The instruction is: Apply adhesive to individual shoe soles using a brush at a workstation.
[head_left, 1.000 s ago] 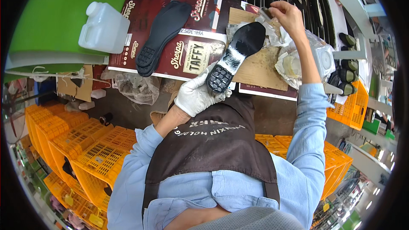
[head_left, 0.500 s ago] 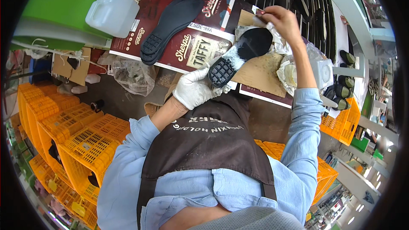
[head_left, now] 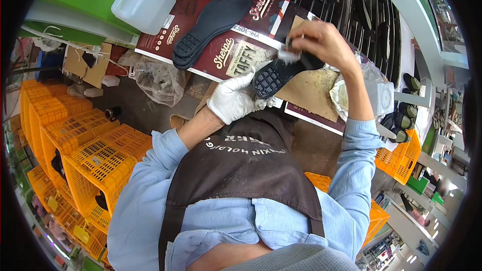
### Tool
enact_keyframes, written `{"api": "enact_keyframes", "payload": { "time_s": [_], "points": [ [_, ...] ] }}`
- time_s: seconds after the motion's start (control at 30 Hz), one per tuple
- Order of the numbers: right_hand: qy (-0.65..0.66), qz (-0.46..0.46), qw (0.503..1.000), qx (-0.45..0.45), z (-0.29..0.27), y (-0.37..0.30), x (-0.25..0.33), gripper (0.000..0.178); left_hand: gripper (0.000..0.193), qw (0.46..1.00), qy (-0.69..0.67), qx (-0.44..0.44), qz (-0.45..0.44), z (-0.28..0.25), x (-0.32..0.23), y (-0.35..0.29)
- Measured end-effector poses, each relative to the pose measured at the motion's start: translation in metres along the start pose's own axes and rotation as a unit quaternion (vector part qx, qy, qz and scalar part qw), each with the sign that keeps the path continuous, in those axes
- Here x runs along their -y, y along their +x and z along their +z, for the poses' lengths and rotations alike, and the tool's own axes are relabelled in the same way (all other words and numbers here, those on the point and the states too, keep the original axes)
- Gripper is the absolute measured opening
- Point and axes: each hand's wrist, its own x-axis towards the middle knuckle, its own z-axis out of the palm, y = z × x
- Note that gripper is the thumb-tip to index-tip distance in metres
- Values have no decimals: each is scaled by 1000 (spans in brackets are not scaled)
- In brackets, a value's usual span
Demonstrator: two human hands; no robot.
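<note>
Black sole (head_left: 271, 80), gripped by the left hand (head_left: 231, 99), now lies beneath the brush (head_left: 288, 55) the right hand (head_left: 325, 43) pinches.

Two hands (head_left: 232, 100) (head_left: 325, 42), one brush (head_left: 288, 56), at least three soles (head_left: 273, 78), one apron (head_left: 241, 165)

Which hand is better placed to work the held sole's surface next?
Probably the right hand: it holds a blurred, brush-like tool at the black sole, while the gloved left hand supports its treaded end.
</note>
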Motion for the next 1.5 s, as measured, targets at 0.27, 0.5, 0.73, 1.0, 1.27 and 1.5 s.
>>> {"api": "enact_keyframes", "payload": {
  "time_s": [0.27, 0.5, 0.73, 1.0, 1.27, 1.5],
  "points": [
    [-13, -31, 999, -16, 6, 8, 15, 18, 47, 1000, 8, 16, 7, 4, -1, 0],
    [9, -82, 996, 43, 12, 1, 18, 21, 47, 1000, -13, 11, 12, 15, 0, 3],
    [96, 194, 973, -75, -13, -20, 3, 17, 47, 1000, 7, -19, 10, 16, -1, 0],
    [23, 127, 965, -227, -5, -26, -32, 18, 46, 1000, 10, -13, 9, 7, -5, 0],
    [-83, 166, 944, -272, -16, -28, -35, 21, 44, 998, 42, -46, 21, 10, -4, 1],
    [-31, 164, 974, -153, -12, -38, -43, 19, 43, 999, 50, -9, 3, 7, -6, 2]
  ]
}}
